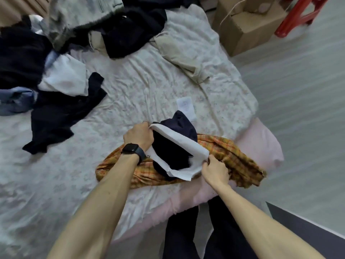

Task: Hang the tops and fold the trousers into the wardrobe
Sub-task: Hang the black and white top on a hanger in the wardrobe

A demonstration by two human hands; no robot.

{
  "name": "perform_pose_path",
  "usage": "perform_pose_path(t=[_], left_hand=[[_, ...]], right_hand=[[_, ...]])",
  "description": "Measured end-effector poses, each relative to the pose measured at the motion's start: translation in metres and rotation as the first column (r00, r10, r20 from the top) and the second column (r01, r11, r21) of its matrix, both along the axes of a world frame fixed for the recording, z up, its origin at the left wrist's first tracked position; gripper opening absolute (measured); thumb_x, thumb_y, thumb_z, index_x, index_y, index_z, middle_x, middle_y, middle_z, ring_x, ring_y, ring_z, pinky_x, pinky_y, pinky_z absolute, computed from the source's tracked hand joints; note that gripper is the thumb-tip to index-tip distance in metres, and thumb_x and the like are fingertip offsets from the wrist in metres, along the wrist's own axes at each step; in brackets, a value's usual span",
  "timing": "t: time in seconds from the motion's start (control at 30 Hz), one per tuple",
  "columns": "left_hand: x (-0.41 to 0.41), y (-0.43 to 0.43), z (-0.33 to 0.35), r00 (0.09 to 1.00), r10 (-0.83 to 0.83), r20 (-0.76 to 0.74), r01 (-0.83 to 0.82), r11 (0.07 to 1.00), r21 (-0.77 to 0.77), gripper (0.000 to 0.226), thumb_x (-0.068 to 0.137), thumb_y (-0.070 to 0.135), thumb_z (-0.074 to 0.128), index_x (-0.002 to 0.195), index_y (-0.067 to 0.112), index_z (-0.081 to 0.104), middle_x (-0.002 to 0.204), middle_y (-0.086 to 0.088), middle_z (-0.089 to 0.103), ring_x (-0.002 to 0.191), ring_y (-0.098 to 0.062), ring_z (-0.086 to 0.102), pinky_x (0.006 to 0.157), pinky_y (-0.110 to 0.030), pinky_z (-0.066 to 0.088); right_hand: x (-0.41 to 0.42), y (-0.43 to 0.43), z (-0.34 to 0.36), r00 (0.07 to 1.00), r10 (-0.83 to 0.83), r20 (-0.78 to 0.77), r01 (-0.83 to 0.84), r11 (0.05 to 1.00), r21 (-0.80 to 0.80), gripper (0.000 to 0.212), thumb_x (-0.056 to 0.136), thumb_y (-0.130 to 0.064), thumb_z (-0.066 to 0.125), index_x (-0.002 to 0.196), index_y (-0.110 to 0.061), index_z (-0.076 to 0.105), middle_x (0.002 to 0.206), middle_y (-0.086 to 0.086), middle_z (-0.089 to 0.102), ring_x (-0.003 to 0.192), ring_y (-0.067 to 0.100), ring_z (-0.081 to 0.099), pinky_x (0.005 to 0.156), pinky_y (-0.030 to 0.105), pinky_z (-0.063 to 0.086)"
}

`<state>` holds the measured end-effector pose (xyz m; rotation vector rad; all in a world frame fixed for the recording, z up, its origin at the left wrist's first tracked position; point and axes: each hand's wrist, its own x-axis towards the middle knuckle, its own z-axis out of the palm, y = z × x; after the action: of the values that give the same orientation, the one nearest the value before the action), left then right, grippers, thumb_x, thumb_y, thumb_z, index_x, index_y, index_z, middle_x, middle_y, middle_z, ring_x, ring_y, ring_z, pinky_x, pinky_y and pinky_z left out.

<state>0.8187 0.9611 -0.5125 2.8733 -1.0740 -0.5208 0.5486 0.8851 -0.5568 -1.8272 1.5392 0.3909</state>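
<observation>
A dark navy garment with a wide white band lies near the bed's front corner, on top of an orange plaid garment. My left hand, with a black watch on its wrist, grips the band's far end. My right hand pinches the band's near end, and the white strip is stretched between the two. More clothes lie further back: a black top, white fabric, beige trousers and a dark heap.
The bed has a pale floral sheet over a pink mattress edge. A cardboard box and a red stool stand on the floor at the back right. A white tag lies on the sheet. My dark-trousered legs stand at the bed's corner.
</observation>
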Motion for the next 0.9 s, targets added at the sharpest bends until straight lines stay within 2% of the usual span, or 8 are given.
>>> perform_pose_path(t=[0.2, 0.37, 0.47, 0.63, 0.7, 0.77, 0.83, 0.9], left_hand=[[0.049, 0.033, 0.135, 0.985, 0.074, 0.154, -0.052, 0.988, -0.144, 0.019, 0.097, 0.036, 0.051, 0.102, 0.021, 0.06, 0.092, -0.01, 0.069, 0.086, -0.038, 0.066, 0.062, -0.035, 0.037], [0.079, 0.057, 0.288, 0.872, 0.099, 0.478, 0.084, 0.934, -0.347, 0.024, 0.094, 0.034, 0.059, 0.116, 0.029, 0.067, 0.085, -0.01, 0.071, 0.072, -0.04, 0.067, 0.055, -0.037, 0.045], [0.082, 0.069, 0.349, 0.867, 0.208, 0.452, -0.008, 0.914, -0.406, 0.029, 0.095, 0.036, 0.055, 0.12, 0.042, 0.068, 0.092, -0.003, 0.073, 0.083, -0.037, 0.068, 0.061, -0.036, 0.048], [0.062, 0.093, 0.397, 0.792, 0.307, 0.528, -0.157, 0.938, -0.31, 0.024, 0.097, 0.035, 0.048, 0.106, 0.029, 0.07, 0.098, 0.003, 0.068, 0.088, -0.026, 0.066, 0.061, -0.032, 0.043], [0.044, 0.107, 0.401, 0.776, 0.384, 0.501, -0.227, 0.911, -0.345, 0.023, 0.096, 0.038, 0.048, 0.099, 0.024, 0.067, 0.104, 0.008, 0.058, 0.091, -0.023, 0.061, 0.066, -0.034, 0.047], [0.027, 0.126, 0.403, 0.771, 0.486, 0.411, -0.323, 0.855, -0.405, 0.021, 0.095, 0.037, 0.047, 0.088, 0.022, 0.059, 0.093, 0.013, 0.051, 0.085, -0.02, 0.054, 0.062, -0.03, 0.038], [0.009, 0.141, 0.402, 0.761, 0.588, 0.274, -0.447, 0.782, -0.434, 0.023, 0.095, 0.034, 0.046, 0.077, 0.019, 0.045, 0.077, 0.01, 0.049, 0.077, -0.022, 0.051, 0.055, -0.03, 0.031], [-0.012, 0.156, 0.396, 0.716, 0.689, 0.112, -0.563, 0.665, -0.492, 0.029, 0.095, 0.034, 0.048, 0.073, 0.019, 0.037, 0.069, 0.005, 0.047, 0.069, -0.022, 0.048, 0.056, -0.032, 0.032]], right_hand=[[0.075, -0.082, 0.125, 0.961, 0.225, 0.162, -0.155, 0.921, -0.357, 0.011, 0.101, -0.027, 0.04, 0.098, -0.017, 0.045, 0.1, 0.018, 0.066, 0.075, 0.033, 0.047, 0.064, 0.04, 0.035], [0.163, -0.139, 0.292, 0.766, 0.509, 0.392, -0.061, 0.665, -0.744, 0.026, 0.1, -0.019, 0.044, 0.124, -0.017, 0.053, 0.093, 0.016, 0.065, 0.077, 0.041, 0.059, 0.062, 0.038, 0.035], [0.199, -0.152, 0.36, 0.697, 0.628, 0.347, -0.114, 0.574, -0.811, 0.046, 0.097, -0.017, 0.04, 0.139, -0.035, 0.045, 0.089, 0.007, 0.055, 0.076, 0.037, 0.055, 0.067, 0.041, 0.038], [0.239, -0.146, 0.394, 0.572, 0.804, 0.164, -0.403, 0.45, -0.797, 0.057, 0.095, -0.02, 0.043, 0.148, -0.039, 0.04, 0.108, 0.019, 0.069, 0.094, 0.043, 0.063, 0.07, 0.042, 0.042], [0.249, -0.138, 0.396, 0.471, 0.874, 0.121, -0.453, 0.358, -0.817, 0.053, 0.096, -0.022, 0.044, 0.146, -0.039, 0.045, 0.106, 0.018, 0.069, 0.092, 0.041, 0.064, 0.068, 0.041, 0.043], [0.261, -0.131, 0.4, 0.364, 0.919, 0.148, -0.46, 0.316, -0.83, 0.035, 0.095, -0.021, 0.045, 0.124, -0.029, 0.063, 0.102, 0.015, 0.071, 0.091, 0.04, 0.064, 0.07, 0.041, 0.048], [0.269, -0.122, 0.405, 0.254, 0.934, 0.25, -0.5, 0.348, -0.793, 0.028, 0.093, -0.019, 0.048, 0.104, -0.023, 0.073, 0.099, 0.01, 0.074, 0.092, 0.037, 0.064, 0.071, 0.036, 0.048], [0.273, -0.109, 0.41, 0.174, 0.921, 0.348, -0.603, 0.379, -0.702, 0.029, 0.09, -0.02, 0.051, 0.102, -0.023, 0.077, 0.094, 0.004, 0.077, 0.086, 0.029, 0.067, 0.071, 0.031, 0.046]])
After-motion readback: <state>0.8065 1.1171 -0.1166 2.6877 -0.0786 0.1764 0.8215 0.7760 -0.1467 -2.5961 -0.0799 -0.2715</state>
